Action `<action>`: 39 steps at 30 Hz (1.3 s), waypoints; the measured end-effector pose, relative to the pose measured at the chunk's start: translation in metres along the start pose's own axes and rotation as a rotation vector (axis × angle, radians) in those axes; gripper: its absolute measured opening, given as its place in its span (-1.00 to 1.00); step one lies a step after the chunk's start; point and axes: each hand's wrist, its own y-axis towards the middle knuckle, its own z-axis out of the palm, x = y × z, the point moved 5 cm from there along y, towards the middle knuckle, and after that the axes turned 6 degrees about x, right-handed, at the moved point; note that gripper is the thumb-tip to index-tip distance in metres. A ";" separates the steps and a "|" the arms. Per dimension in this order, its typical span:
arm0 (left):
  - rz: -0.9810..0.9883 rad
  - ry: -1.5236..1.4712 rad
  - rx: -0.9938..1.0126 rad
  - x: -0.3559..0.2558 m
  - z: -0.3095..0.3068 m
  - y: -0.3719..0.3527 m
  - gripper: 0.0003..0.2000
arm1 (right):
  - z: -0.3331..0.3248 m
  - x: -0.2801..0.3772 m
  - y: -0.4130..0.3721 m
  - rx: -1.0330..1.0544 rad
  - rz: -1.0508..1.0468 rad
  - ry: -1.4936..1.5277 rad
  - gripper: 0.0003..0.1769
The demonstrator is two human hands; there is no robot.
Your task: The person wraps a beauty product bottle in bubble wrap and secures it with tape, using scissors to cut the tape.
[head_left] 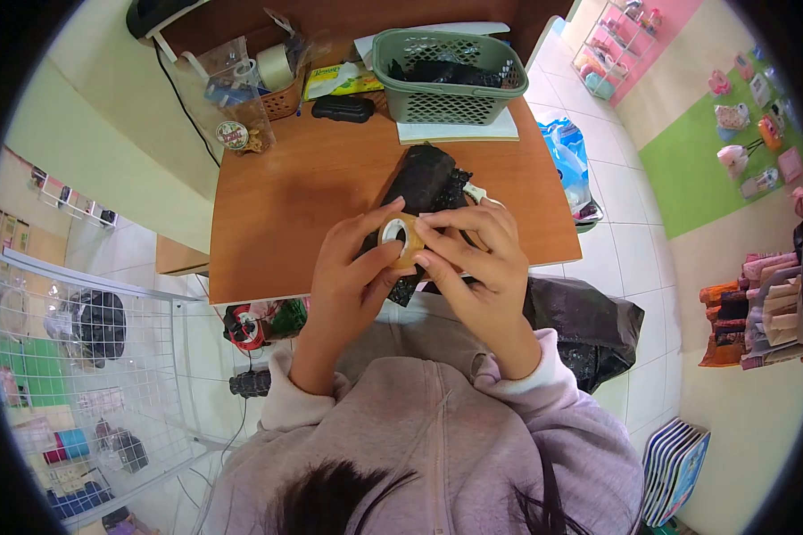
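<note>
Between my two hands, above the table's front edge, is a small roll of yellowish tape point(412, 252) with a white core. My left hand point(348, 263) grips it from the left, with the thumb at the core's opening. The fingertips of my right hand point(477, 259) pinch the roll's right edge. Behind the hands a black plastic-wrapped bundle point(422, 174) lies on the table, its lower part partly hidden by them. A white-handled tool point(475, 192), perhaps scissors, pokes out beside the bundle; the rest is covered by my right hand.
On the wooden table point(285, 223) stand a green basket point(451, 105) holding black plastic, a black case point(343, 109), a yellow packet point(352, 82) and a brown basket point(282, 100). Black bags point(589, 330) sit at right below the table. A white wire rack point(107, 374) stands left.
</note>
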 end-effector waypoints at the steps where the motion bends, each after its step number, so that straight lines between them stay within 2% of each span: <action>1: -0.002 -0.016 -0.020 0.001 0.000 -0.001 -0.73 | 0.001 0.003 -0.001 -0.015 -0.019 -0.034 -0.70; 6: -0.016 -0.092 -0.094 0.003 -0.002 -0.004 -0.72 | 0.001 0.009 -0.005 -0.048 -0.116 -0.096 -0.66; 12: 0.007 -0.129 -0.079 0.001 -0.003 -0.005 -0.69 | 0.000 0.014 -0.007 -0.101 -0.183 -0.121 -0.65; 16: 0.018 -0.193 -0.084 0.002 -0.001 -0.009 -0.79 | 0.004 0.012 -0.008 -0.080 -0.197 -0.094 -0.53; 18: 0.034 -0.212 -0.100 0.002 0.000 -0.008 -0.79 | 0.004 0.012 -0.005 -0.038 -0.152 -0.073 -0.47; 20: 0.013 -0.217 -0.087 0.000 -0.001 -0.009 -0.71 | 0.001 0.015 0.002 0.032 -0.061 -0.058 -0.44; 23: 0.011 -0.164 -0.054 -0.001 -0.004 -0.008 -0.66 | 0.004 0.013 0.003 0.100 -0.086 -0.088 -0.47; 27: -0.028 -0.158 -0.064 -0.001 -0.005 -0.009 -0.74 | 0.004 0.012 -0.002 0.017 -0.126 -0.155 -0.50; 29: -0.064 -0.166 -0.081 -0.006 -0.005 -0.008 -0.71 | 0.005 0.011 -0.006 -0.020 -0.162 -0.174 -0.50; 32: -0.084 -0.197 -0.013 -0.014 -0.010 -0.003 -0.70 | 0.001 0.010 -0.003 0.004 -0.090 -0.114 -0.55; 35: -0.092 -0.242 0.029 -0.012 -0.009 -0.006 -0.71 | 0.000 -0.004 -0.002 0.012 0.173 0.183 -0.64; 36: -0.095 -0.257 0.032 -0.010 -0.008 -0.008 -0.72 | 0.002 -0.006 -0.003 0.005 0.193 0.305 -0.71; 39: -0.006 -0.145 0.031 -0.010 -0.007 -0.007 -0.72 | 0.002 -0.004 -0.003 -0.026 0.184 0.324 -0.66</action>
